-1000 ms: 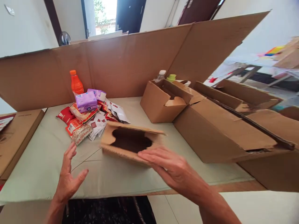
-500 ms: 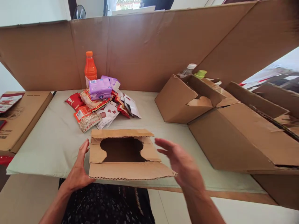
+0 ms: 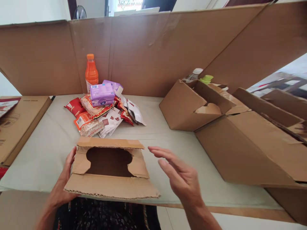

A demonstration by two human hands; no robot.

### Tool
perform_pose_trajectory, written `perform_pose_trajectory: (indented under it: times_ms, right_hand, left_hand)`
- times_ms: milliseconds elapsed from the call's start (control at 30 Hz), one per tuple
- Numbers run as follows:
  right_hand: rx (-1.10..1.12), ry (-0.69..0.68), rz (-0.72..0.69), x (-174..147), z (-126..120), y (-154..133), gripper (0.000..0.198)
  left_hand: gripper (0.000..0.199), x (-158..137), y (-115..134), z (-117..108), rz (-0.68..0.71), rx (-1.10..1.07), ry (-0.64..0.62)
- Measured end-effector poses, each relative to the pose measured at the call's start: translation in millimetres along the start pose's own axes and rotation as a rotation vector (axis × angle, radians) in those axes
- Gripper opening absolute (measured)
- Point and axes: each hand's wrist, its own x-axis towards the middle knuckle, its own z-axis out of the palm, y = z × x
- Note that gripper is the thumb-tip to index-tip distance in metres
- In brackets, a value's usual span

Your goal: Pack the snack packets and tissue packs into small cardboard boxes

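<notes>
An open-topped cardboard box [image 3: 107,188] stands near the front edge of the covered table, its flaps partly folded round a dark opening. My left hand [image 3: 62,180] is against the box's left side, fingers along the side and the thumb hidden beneath the front flap. Right of the box, my right hand [image 3: 182,175] is held open in the air, fingers stretched toward it with a gap between. Behind the box lies a pile of packets: a purple tissue pack [image 3: 102,95], a red packet [image 3: 75,107], an orange-and-cream snack bag [image 3: 88,124] and white sachets [image 3: 110,120].
An orange drink bottle [image 3: 91,72] stands behind the pile, before a tall cardboard wall [image 3: 139,54]. On the right are a cardboard box [image 3: 179,107] and a larger one [image 3: 230,150]. A flat carton [image 3: 21,124] lies at the left.
The box has moved left and slightly toward me, along with my left hand. My right hand now has a wider gap from the box's side. The pile lies as before.
</notes>
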Motion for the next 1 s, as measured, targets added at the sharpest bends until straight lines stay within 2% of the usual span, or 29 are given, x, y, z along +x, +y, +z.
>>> perform_pose_trajectory:
  times_ms: [33,100,167,233,333,400,500,600,733,867,933,1000]
  right_hand:
    - [-0.013,-0.075,-0.094,9,-4,-14,0.022]
    - [-0.045,-0.336,-0.259,30,-3,-43,0.026]
    - [-0.103,-0.632,-0.383,51,9,-68,0.033]
    - [-0.211,-0.837,-0.468,68,28,-83,0.039]
    - [-0.51,-1.026,-0.578,80,49,-89,0.038]
    - [-0.737,-1.064,-0.66,79,53,-87,0.035]
    - [-0.896,-0.919,-0.745,71,40,-86,0.035]
    - [-0.851,-0.742,-0.723,63,16,-87,0.036]
    - [-0.763,-0.477,-0.671,51,-15,-73,0.031]
    - [-0.61,-0.163,-0.537,28,-32,-30,0.02]
    - [-0.578,-0.124,-0.46,21,-35,-13,0.021]
    - [-0.597,-0.145,-0.447,22,-37,-8,0.022]
  left_hand:
    - [0.113,-1,3,-4,0.038,0.018,-0.01]
    - [0.112,0,15,-11,0.14,0.068,-0.025]
    - [0.107,6,34,-15,0.266,0.152,-0.034]
    - [0.095,14,53,-15,0.392,0.253,-0.074]
    - [0.08,26,70,-12,0.526,0.359,-0.152]
    - [0.077,32,74,-11,0.563,0.431,-0.174]
    - [0.068,37,74,-13,0.581,0.565,-0.19]
    - [0.067,36,78,-18,0.577,0.607,-0.243]
    - [0.078,28,87,-31,0.472,0.428,-0.321]
    - [0.062,33,108,-37,0.396,0.159,-0.343]
    - [0.052,45,124,-30,0.385,0.143,-0.375]
    - [0.038,62,141,-16,0.407,0.223,-0.457]
